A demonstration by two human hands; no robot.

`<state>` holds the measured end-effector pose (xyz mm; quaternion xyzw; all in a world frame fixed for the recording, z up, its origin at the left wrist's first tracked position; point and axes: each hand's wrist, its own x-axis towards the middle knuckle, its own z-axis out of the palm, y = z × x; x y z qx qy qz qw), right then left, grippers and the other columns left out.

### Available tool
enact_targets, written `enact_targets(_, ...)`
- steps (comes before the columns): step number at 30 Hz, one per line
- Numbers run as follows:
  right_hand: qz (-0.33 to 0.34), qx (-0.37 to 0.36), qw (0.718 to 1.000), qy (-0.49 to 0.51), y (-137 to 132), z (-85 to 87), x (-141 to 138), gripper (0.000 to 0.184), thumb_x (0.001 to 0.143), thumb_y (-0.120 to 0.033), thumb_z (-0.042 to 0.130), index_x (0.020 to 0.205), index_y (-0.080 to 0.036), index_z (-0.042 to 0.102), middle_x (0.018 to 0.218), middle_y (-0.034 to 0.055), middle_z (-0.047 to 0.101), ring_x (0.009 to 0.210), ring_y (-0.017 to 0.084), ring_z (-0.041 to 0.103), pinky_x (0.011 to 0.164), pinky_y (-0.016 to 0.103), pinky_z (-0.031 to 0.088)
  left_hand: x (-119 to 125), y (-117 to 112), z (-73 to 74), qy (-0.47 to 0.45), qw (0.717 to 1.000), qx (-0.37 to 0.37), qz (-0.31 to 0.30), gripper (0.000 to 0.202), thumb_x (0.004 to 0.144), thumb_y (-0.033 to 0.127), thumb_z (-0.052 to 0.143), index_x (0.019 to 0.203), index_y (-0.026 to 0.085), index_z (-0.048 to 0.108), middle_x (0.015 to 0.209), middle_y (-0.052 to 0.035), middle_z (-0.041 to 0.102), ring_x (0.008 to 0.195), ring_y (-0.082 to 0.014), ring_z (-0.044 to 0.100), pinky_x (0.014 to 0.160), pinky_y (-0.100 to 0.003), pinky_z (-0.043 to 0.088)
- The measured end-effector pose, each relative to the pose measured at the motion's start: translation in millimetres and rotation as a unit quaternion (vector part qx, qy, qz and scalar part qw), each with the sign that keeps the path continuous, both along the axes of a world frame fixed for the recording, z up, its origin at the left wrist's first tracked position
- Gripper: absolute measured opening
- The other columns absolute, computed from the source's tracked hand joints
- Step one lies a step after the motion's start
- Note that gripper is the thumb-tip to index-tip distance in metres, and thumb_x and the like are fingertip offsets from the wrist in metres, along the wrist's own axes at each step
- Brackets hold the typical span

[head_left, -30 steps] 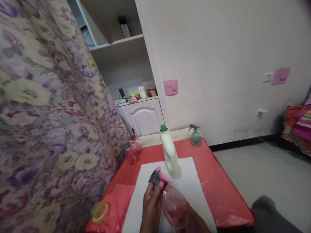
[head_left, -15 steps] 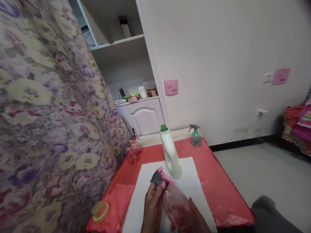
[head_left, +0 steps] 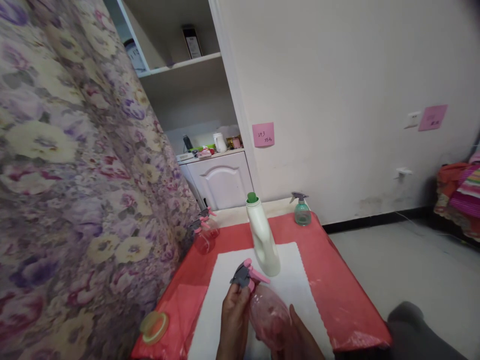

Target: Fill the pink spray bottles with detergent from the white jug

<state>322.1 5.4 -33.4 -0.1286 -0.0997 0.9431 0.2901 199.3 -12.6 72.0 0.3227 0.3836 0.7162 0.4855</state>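
Two hands, one held pink sprayer

A: How is the left hand placed?
B: It is raised, with the wrist rising almost straight from the bottom edge of the view.
A: And its fingers?
B: They point upward, bent at the joints, in a grip held close to the fingertips.
A: What about the right hand?
B: It sits a little lower, slanting in from the bottom edge toward the left one. Its thumb reaches upward.
A: Can you see how the other fingers curl there?
B: Not really, they're mostly hidden.
A: Do the two touch?
B: They're apart, near each other, both bare.
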Motion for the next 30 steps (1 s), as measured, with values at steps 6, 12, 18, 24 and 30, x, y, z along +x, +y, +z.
enact_targets(6, -0.006, 0.018, 0.998, -0.054, -0.8, 3.7, 6.2, 0.070, 0.073, -0.071, 0.064, 0.109, -0.012, 0.064, 0.070, 0.0076, 0.077, 0.038, 0.010, 0.059, 0.036, 0.016, 0.045, 3.5, 1.9, 6.9, 0.006, 1.000, -0.004, -0.009, 0.064, 0.084, 0.034, 0.069, 0.143, 0.023, 0.047, 0.123, -0.0126, 0.069, 0.114, -0.0268, 0.063, 0.102, -0.041, 0.044)
enact_targets(12, -0.014, 0.037, 0.996, -0.084, -1.5, 0.3, 5.7, 0.076, 0.083, -0.076, 0.044, 0.100, -0.006, 0.068, 0.062, 0.0157, 0.075, 0.035, 0.008, 0.056, 0.035, 0.012, 0.037, 5.9, -0.7, 10.4, 0.026, 0.999, -0.019, -0.002, 0.051, 0.080, 0.037, 0.072, 0.127, 0.020, 0.063, 0.112, -0.0111, 0.074, 0.112, -0.0260, 0.063, 0.102, -0.038, 0.042)
enact_targets(18, 0.010, 0.041, 0.995, -0.087, 1.1, -3.0, 2.2, 0.083, 0.084, -0.079, 0.032, 0.082, -0.007, 0.071, 0.051, 0.0141, 0.071, 0.029, 0.006, 0.048, 0.030, 0.012, 0.027, 4.5, -1.0, 7.5, 0.047, 0.998, -0.032, 0.003, 0.029, 0.078, 0.039, 0.074, 0.097, 0.017, 0.075, 0.099, -0.0089, 0.075, 0.106, -0.0248, 0.065, 0.098, -0.035, 0.043)
enact_targets(24, 0.024, 0.039, 0.992, -0.116, 4.8, -9.9, -2.5, 0.088, 0.081, -0.082, 0.028, 0.072, -0.007, 0.072, 0.044, 0.0117, 0.067, 0.029, 0.008, 0.049, 0.027, 0.014, 0.027, 5.8, 0.0, 9.1, 0.053, 0.998, -0.033, 0.018, 0.034, 0.070, 0.043, 0.079, 0.090, 0.016, 0.075, 0.092, -0.0092, 0.075, 0.098, -0.0259, 0.067, 0.094, -0.038, 0.047)
enact_targets(30, 0.009, 0.038, 0.996, -0.080, 0.0, 3.0, 4.4, 0.080, 0.086, -0.077, 0.030, 0.076, -0.009, 0.070, 0.050, 0.0124, 0.070, 0.032, 0.007, 0.052, 0.032, 0.011, 0.028, 4.8, -0.6, 7.6, 0.054, 0.998, -0.039, 0.013, 0.031, 0.072, 0.042, 0.078, 0.090, 0.016, 0.075, 0.094, -0.0091, 0.075, 0.095, -0.0238, 0.066, 0.088, -0.033, 0.046)
